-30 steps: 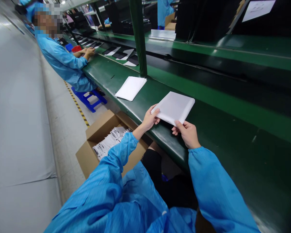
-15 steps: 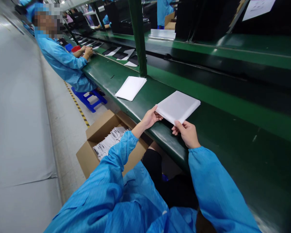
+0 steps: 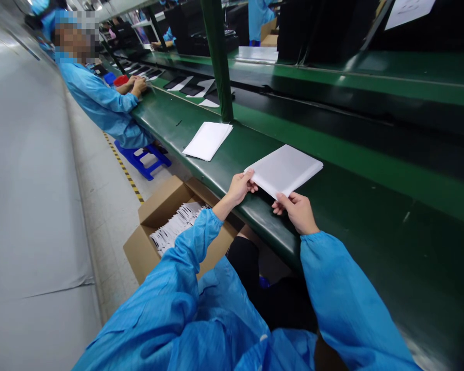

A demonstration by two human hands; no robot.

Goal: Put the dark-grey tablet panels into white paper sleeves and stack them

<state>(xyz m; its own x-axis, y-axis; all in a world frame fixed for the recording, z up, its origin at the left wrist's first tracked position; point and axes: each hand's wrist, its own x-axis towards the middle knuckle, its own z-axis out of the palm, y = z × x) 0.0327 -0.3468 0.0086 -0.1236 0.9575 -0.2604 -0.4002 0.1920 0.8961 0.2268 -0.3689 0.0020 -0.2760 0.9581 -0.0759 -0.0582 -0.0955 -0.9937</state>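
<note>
A stack of white sheets (image 3: pixel 288 169) is between my two hands, just over the near edge of the green bench (image 3: pixel 375 226). My left hand (image 3: pixel 240 186) pinches its left corner, thumb on top. At the near corner my right hand (image 3: pixel 297 210) grips it, with the thumb above and curled fingers below. The top sheet looks greyish and slightly translucent; whether it is paper or film I cannot tell. A smaller pile of white sheets (image 3: pixel 208 140) lies on the bench farther left, apart from my hands.
Below the bench edge stands an open cardboard box (image 3: pixel 141 247) packed with thin white pieces (image 3: pixel 178 224). A green post (image 3: pixel 218 62) rises behind the smaller pile. Dark flat items with white sheets (image 3: pixel 193 88) lie on the line. A co-worker in blue (image 3: pixel 96 98) sits at the far left.
The stack in my hands has shifted slightly to the right at its far end. My left hand's thumb now sits further over its left corner. The smaller pile has stayed put.
</note>
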